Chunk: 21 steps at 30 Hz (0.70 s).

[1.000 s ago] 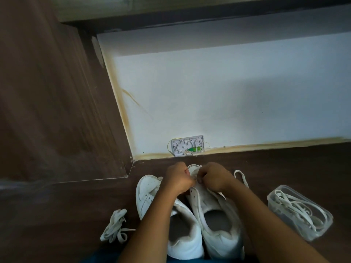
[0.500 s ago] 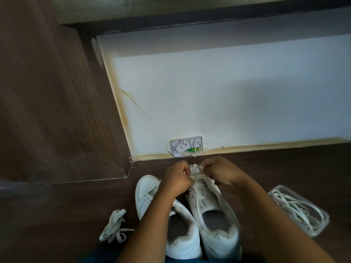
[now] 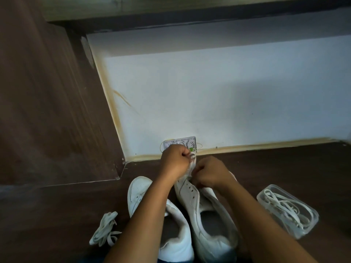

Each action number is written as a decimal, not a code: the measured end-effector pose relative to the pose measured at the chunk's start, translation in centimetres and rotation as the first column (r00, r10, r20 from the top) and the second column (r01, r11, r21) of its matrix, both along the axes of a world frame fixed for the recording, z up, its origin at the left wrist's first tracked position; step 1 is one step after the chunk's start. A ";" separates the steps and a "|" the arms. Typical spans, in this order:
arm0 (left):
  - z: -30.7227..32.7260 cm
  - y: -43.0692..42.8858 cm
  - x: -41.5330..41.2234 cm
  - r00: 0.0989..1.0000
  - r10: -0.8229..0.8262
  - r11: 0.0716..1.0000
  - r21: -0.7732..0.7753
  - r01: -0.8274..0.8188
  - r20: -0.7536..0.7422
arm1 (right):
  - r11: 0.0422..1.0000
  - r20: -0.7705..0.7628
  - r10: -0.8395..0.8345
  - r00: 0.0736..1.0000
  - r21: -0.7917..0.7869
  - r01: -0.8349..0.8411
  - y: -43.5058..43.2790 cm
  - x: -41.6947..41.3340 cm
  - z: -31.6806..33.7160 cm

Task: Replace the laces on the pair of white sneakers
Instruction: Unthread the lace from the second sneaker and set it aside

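Note:
Two white sneakers stand side by side on the dark wooden floor, toes toward the wall: the left sneaker (image 3: 140,194) and the right sneaker (image 3: 207,221). My left hand (image 3: 175,162) is raised above the right sneaker's toe and pinches a white lace (image 3: 192,165) pulled taut upward. My right hand (image 3: 209,172) sits curled at the front eyelets of the right sneaker and grips the same lace lower down. The toe of the right sneaker is hidden behind my hands.
A bundle of loose white laces (image 3: 105,229) lies on the floor left of the sneakers. A clear plastic container (image 3: 296,230) with more white laces sits at the right. A small wall socket box (image 3: 180,144) is at the base of the white wall (image 3: 228,101).
My left hand has risen toward the wall, drawing the lace up and out. My right hand has moved down onto the right sneaker's front eyelets.

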State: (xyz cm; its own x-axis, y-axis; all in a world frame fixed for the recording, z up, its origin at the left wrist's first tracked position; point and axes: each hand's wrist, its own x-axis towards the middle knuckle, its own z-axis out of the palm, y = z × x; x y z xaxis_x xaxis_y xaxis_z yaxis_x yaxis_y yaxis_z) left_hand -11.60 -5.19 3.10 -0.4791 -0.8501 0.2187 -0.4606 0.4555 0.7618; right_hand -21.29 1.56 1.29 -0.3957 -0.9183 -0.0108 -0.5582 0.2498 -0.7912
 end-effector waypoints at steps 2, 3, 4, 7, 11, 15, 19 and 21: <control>0.5 0.5 -0.2 0.999 -0.045 0.999 0.012 0.045 -0.009 | 0.999 -0.037 0.034 0.999 0.000 -0.034 -0.1 0.8 -0.1; 0.7 0.8 -0.3 0.998 -0.065 0.996 0.053 0.066 -0.025 | 1.000 -0.013 0.022 1.000 -0.009 -0.023 -0.1 1.1 -0.3; 0.9 0.9 -0.3 0.995 -0.075 0.990 0.118 0.082 -0.064 | 1.000 0.034 -0.007 0.999 -0.025 0.008 -0.3 1.2 -0.5; 1.1 0.8 0.2 0.979 -0.054 0.935 0.335 0.118 -0.194 | 0.993 0.163 -0.078 0.984 -0.077 0.092 -0.8 1.0 -1.2; 0.6 0.2 1.5 0.968 -0.017 0.878 0.459 0.135 -0.252 | 0.992 0.187 -0.089 0.978 -0.067 0.104 -1.0 1.3 -1.7; 0.3 0.1 1.9 0.991 0.001 0.937 0.346 0.047 -0.135 | 0.982 0.483 -0.108 0.869 -0.087 0.170 -1.0 1.4 -1.5; -1.3 0.0 2.0 0.987 -0.104 0.967 0.243 0.072 0.119 | 0.978 0.715 -0.052 0.697 -0.103 0.179 -0.7 1.0 -0.8; -1.9 -0.4 2.1 0.990 -0.112 0.966 0.243 0.087 0.089 | 0.978 0.795 -0.041 0.606 -0.091 0.186 -0.6 0.6 -0.7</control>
